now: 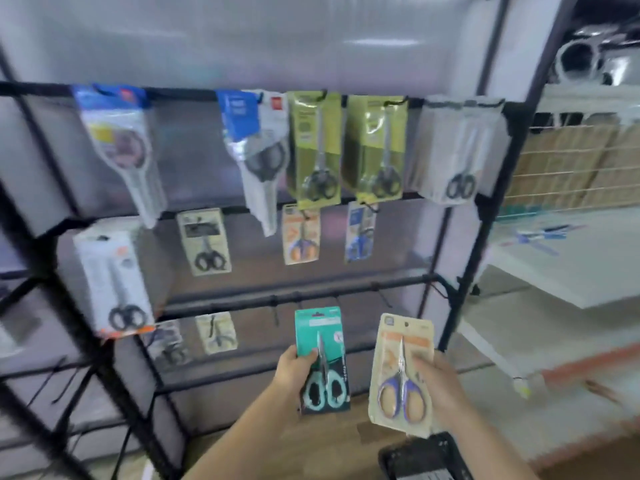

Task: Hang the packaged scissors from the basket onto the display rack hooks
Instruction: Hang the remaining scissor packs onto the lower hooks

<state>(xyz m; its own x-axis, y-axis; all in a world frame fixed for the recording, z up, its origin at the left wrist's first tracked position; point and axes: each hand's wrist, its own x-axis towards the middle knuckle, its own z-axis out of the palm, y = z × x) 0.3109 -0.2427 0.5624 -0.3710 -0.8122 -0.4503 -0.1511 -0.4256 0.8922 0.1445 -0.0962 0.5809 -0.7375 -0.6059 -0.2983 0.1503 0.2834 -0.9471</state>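
Now holding teal scissors pack (pixel 322 355) in left hand (pixel 292 370), cream pack (pixel 403 370) in right hand (pixel 438 386), below rack bar (pixel 311 299). Could miss hook: both grips occupied, hang-holes small.

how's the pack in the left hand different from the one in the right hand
The teal pack in the left hand has a dark lower half and mint-handled scissors; the cream pack in the right hand holds scissors with blue-and-orange handles. The teal pack is narrower and held higher, closer to the rack; the cream one is wider and tilted slightly. Both are upright carded scissors, blades pointing up, not yet hung.
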